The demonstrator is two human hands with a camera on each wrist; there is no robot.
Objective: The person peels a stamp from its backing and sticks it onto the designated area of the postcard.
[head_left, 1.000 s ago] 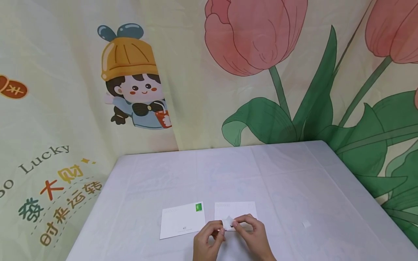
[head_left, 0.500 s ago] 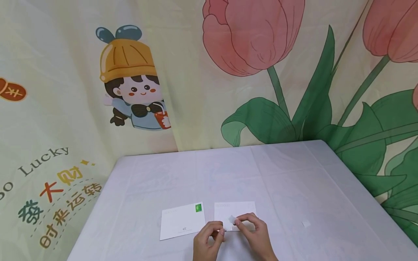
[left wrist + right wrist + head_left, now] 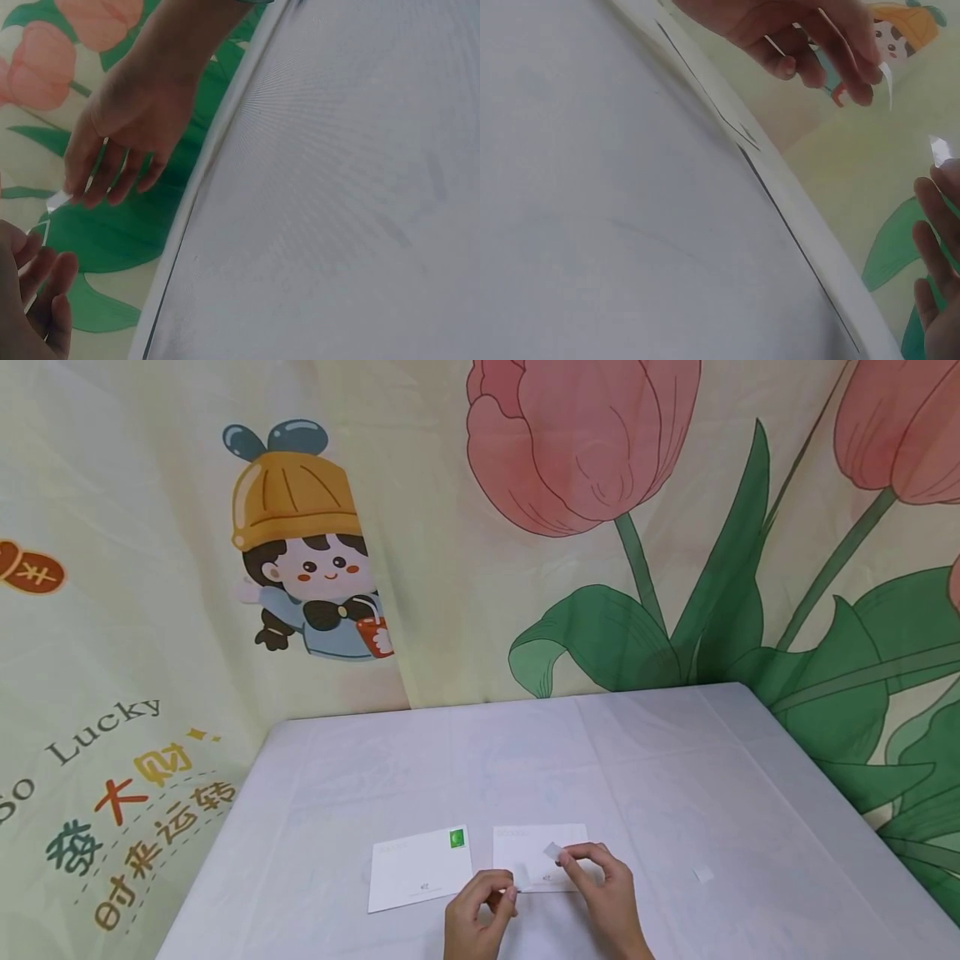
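My left hand (image 3: 481, 914) pinches a thin slip of white paper (image 3: 522, 878) between thumb and fingertips, over the near edge of the right-hand white postcard (image 3: 517, 843). Higher and to the right, my right hand (image 3: 606, 893) pinches a small stamp-sized greyish-white square (image 3: 553, 851). The two pieces are apart; the square's front is hidden. In the right wrist view the slip (image 3: 46, 227) hangs slightly curved, while the square (image 3: 940, 150) looks shiny. To the left lies another white postcard (image 3: 412, 872) with a green stamp (image 3: 457, 837) at its top right corner.
A small white scrap of paper (image 3: 702, 874) lies to the right on the white-covered table (image 3: 450, 768). Behind the table's far edge hangs a printed curtain (image 3: 442, 568) with tulips and a cartoon figure.
My right hand has drawn the small square up and right, away from the slip in my left hand. The left hand stays nearly still, and more of the right-hand postcard shows.
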